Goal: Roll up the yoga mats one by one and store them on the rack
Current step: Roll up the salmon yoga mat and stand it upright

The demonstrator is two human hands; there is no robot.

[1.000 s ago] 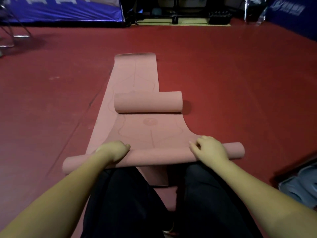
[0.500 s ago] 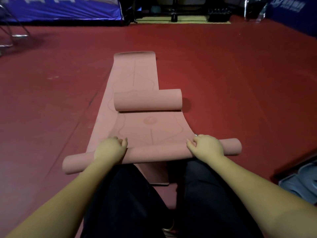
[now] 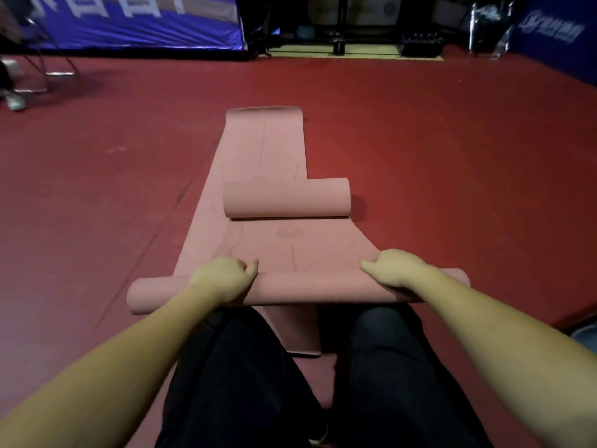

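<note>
A pink yoga mat (image 3: 290,250) lies on the red floor in front of my knees, its near end wound into a long roll (image 3: 310,286). My left hand (image 3: 223,278) grips the roll left of centre, fingers curled over its top. My right hand (image 3: 399,268) grips it towards the right end in the same way. A second pink mat (image 3: 265,147) lies flat beneath and stretches away from me. A shorter finished pink roll (image 3: 287,198) rests across it, beyond my hands.
Red floor (image 3: 452,176) spreads on all sides. Blue banners (image 3: 129,21) and dark gym equipment (image 3: 355,24) line the far wall. Chair legs (image 3: 48,69) stand at far left. A grey object (image 3: 586,334) pokes in at the right edge.
Both hands have pushed the near roll forward, away from me. The roll has grown thicker and less flat mat shows between it and the shorter roll.
</note>
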